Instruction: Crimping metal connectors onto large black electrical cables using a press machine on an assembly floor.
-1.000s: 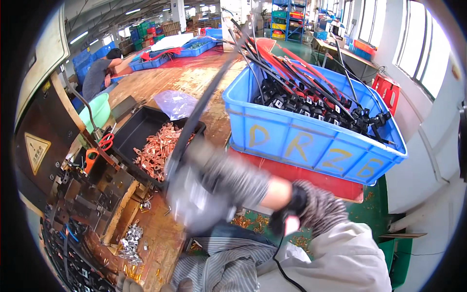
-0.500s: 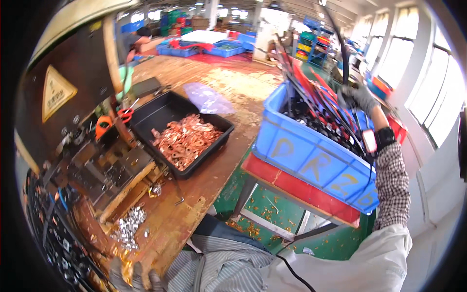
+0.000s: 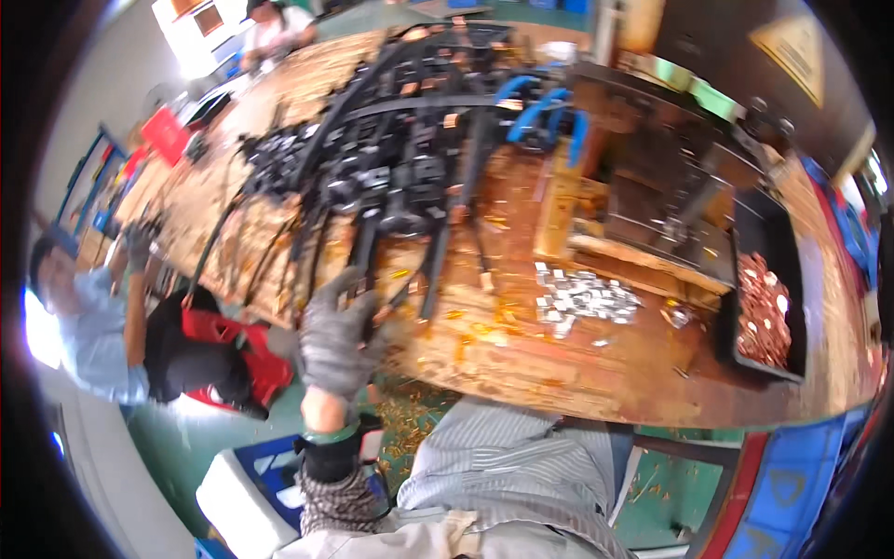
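My left hand, in a grey glove, is over the near edge of the wooden table. Its fingers look apart, though motion blurs them, and nothing shows clearly between them. Just beyond the fingertips are the near ends of black cables, part of a big heap with black fittings and some copper-coloured ends. To the right of the hand lies a pile of small silvery metal pieces, in front of a dark metal press. My right hand is out of view.
A black tray of copper terminals stands right of the press. Blue-handled tools rest behind the silvery pieces. A blue crate is at lower right. A co-worker sits at left; another person is at the far side.
The view has swung left, bringing the cable heap into the middle and the crate to the lower right. My right hand, earlier at the crate's cables, has left view. My left hand is now beside the heap.
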The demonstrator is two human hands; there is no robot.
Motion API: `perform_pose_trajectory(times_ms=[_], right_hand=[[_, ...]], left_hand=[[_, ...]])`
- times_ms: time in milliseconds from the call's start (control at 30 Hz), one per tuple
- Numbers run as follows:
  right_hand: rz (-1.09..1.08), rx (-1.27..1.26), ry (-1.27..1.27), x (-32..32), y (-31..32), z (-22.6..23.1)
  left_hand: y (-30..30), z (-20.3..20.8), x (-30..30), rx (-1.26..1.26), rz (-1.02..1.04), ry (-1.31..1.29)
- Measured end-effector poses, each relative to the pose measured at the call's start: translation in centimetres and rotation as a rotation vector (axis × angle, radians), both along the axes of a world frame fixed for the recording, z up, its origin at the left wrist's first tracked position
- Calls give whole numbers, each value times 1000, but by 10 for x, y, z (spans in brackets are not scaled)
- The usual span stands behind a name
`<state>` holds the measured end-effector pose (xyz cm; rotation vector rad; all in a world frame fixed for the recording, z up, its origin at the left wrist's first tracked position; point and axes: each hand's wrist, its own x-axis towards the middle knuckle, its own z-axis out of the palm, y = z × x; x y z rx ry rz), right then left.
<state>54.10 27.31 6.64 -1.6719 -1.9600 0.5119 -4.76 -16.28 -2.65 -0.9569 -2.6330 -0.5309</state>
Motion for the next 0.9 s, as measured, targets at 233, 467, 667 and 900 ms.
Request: perform_pose_trajectory(times_ms=[233,467,667,900], right_hand=[[115,-316,75,-20,29,14],[-53,-674,-665,33,46,48],[89,-672,-512,-19,63,36],[129,-633,-596,59,72,9]], left_hand=[[3,-46,6,284,-16,62],[123,-33,44,276,-198,63],[128,-25,41,238,-151,97],[163,-25,50,204,-222,104]])
